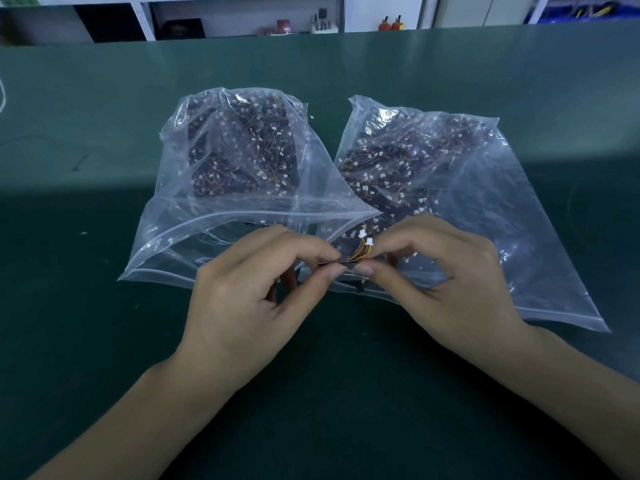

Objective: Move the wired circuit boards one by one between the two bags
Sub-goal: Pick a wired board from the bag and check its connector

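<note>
Between hands (348,266), board (341,262) crosswise.

I see a dark green table (104,237) with small white specks on its surface. Beyond its far edge I make out white shelving (242,15) that holds two red-orange bottles (390,24), a red box (284,25) and a white stand with upright dark tools (323,24).
</note>
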